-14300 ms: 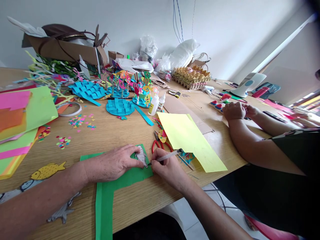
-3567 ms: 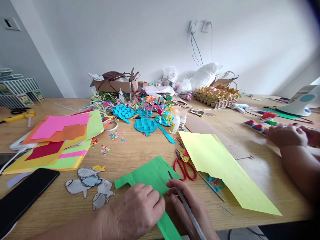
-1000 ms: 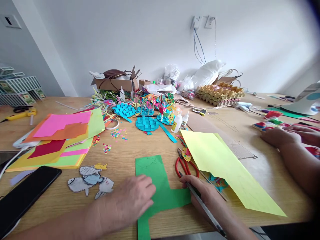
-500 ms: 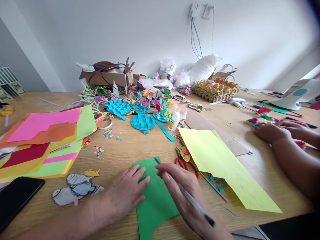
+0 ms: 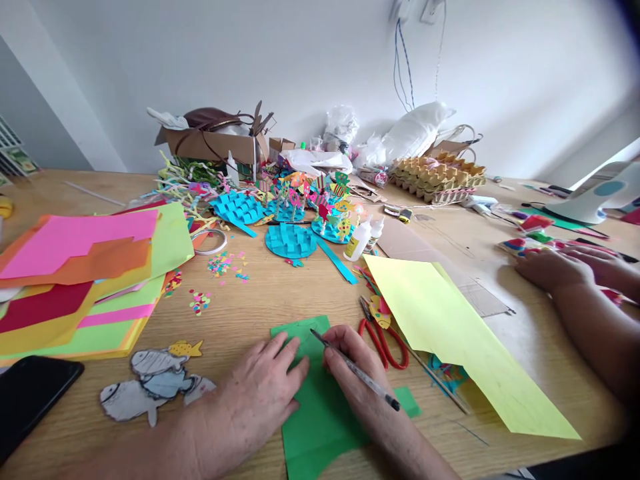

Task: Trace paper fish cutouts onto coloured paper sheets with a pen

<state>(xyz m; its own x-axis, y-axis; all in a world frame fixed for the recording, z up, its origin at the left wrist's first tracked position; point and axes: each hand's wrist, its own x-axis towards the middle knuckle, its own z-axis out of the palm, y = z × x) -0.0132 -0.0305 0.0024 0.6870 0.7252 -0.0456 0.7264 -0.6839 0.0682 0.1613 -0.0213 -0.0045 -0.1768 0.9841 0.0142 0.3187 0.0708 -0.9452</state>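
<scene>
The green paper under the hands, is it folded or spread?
Spread: the green paper lies flat on the table, left hand resting across its edge.

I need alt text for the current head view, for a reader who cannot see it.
A person's right hand holds a pen over green paper; the left hand rests across its edge. Fish cutouts lie to the left, a yellow sheet to the right.

The L hand (image 5: 253, 395) was bare, w/ rounded knuckles and slender, tapering fingers. The R hand (image 5: 356, 373) was likewise bare, incl. the wrist. Both forearms (image 5: 183, 437) were uncovered approx. up to the view's edge.
</scene>
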